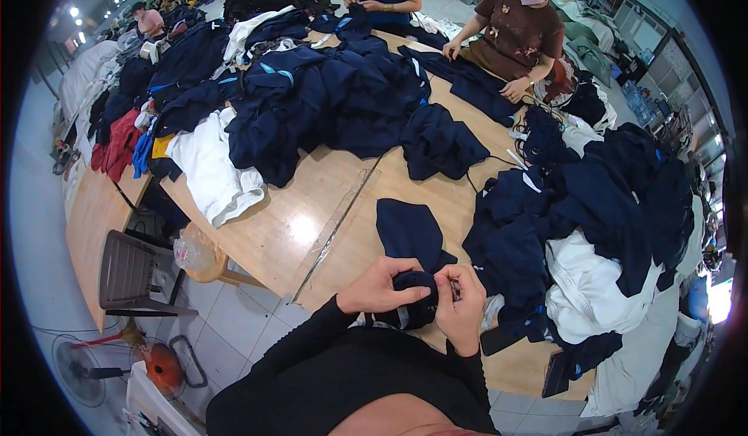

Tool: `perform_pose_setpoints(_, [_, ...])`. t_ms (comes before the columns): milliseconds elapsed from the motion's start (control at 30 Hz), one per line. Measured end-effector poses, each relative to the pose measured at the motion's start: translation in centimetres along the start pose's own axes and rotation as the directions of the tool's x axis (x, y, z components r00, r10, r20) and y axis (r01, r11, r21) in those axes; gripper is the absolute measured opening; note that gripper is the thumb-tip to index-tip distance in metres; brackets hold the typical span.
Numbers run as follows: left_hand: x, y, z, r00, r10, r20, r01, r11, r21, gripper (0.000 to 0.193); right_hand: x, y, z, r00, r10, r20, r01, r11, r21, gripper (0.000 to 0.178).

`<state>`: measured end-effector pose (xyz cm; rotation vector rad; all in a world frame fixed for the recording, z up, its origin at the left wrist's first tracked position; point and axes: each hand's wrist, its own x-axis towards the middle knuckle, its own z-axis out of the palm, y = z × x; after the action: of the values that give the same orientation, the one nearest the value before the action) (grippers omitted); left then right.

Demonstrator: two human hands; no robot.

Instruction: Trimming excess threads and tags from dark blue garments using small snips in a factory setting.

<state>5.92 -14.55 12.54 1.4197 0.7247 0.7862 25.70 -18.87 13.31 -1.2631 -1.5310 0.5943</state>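
Observation:
Close to my body, at the table's near edge, both my hands work on one navy garment (409, 229); a flat part of it lies spread on the wood just beyond them. My left hand (387, 286) is closed on the bunched cloth, thumb on top and pointing right. Beside it, my right hand (460, 296) pinches the cloth's right edge between thumb and fingertips. The two thumbs are almost touching. A greyish strip shows under the left hand, but what it is I cannot tell. The fingers' undersides are hidden.
A large navy garment heap (327, 101) covers the table's far side. More navy clothes (600, 194) and a white garment (584, 288) pile up on the right. Across the table, a person in brown (518, 31) handles navy cloth. A chair (136, 268) and fan (86, 370) stand left.

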Motion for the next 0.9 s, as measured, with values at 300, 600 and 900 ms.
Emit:
perform_pose_setpoints(300, [-0.1,-0.4,0.0,0.998,-0.045,-0.039,0.042,0.996,-0.077,0.021,-1.6,2.1,-2.2,0.923,0.383,0.019,-0.329,0.765,0.553,0.016])
perform_pose_setpoints(600, [0.4,-0.8,0.3,1.000,0.019,0.002,-0.019,0.998,-0.058,0.017,0.0,1.3,0.3,0.996,-0.042,-0.073,0.046,0.997,0.057,0.011])
perform_pose_setpoints(900, [0.0,-0.9,0.3,0.996,-0.083,0.018,0.085,0.991,-0.101,0.017,0.4,1.2,0.2,0.998,-0.060,-0.027,0.061,0.998,0.020,0.009])
